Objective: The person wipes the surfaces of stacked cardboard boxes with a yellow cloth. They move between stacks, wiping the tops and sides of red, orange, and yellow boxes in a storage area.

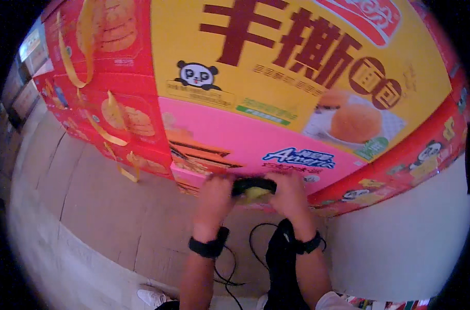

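My left hand [215, 199] and my right hand [290, 195] grip the two ends of a dark curved object [254, 185]. A yellow-green patch [258, 193] shows just below its dark band; motion blur hides what exactly it is. Right behind my hands stands a pink printed carton [235, 139], and I cannot tell whether they touch it. On top of that carton rests a yellow carton [266, 91] with a panda picture and a bread picture. Each of my wrists wears a black strap.
Red gift boxes [130, 116] with yellow ribbon handles are stacked at the left. More red printed packaging [394, 170] flanks the cartons at right, beside a pale smooth surface [397, 236]. Black cables [229, 271] hang between my arms, above brown flooring [99, 193]. A light shoe [151, 297] shows below.
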A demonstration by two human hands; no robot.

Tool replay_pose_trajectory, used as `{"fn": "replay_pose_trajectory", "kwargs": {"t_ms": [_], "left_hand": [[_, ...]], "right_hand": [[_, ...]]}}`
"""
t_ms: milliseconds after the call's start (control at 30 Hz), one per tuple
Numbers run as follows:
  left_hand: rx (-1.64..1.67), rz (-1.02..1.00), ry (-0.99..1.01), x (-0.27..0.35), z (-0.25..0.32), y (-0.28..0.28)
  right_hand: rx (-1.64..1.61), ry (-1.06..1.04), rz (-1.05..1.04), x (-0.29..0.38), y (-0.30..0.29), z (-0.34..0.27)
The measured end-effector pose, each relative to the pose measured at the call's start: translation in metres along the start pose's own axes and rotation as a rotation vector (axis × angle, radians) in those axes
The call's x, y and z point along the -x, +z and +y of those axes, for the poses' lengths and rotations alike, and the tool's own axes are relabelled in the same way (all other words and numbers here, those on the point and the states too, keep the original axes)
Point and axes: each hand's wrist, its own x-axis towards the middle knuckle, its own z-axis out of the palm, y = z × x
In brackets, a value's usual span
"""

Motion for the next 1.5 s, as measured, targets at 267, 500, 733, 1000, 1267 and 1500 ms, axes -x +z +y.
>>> {"fn": "replay_pose_trajectory", "kwargs": {"t_ms": [267, 500, 733, 1000, 1267, 1500], "left_hand": [[-0.198, 0.091, -0.085, 0.011, 0.000, 0.027], [-0.070, 0.295, -0.058, 0.007, -0.005, 0.065], [0.255, 0.250, 0.204, 0.015, -0.035, 0.052], [0.540, 0.651, -0.219, 0.050, -0.100, 0.007], [0.120, 0.510, -0.359, 0.024, -0.131, -0.007], [0.070, 0.587, -0.352, 0.010, -0.137, 0.018]], "right_hand": [[0.190, 0.021, 0.028, 0.004, 0.068, 0.008], [0.230, 0.037, 0.009, 0.006, 0.070, 0.027], [-0.072, 0.078, -0.010, 0.022, 0.050, 0.030], [0.172, 0.666, 0.046, 0.063, -0.023, 0.076], [-0.157, 0.623, 0.242, 0.064, -0.029, 0.067], [-0.633, 0.406, 0.356, 0.049, 0.018, 0.113]]}}
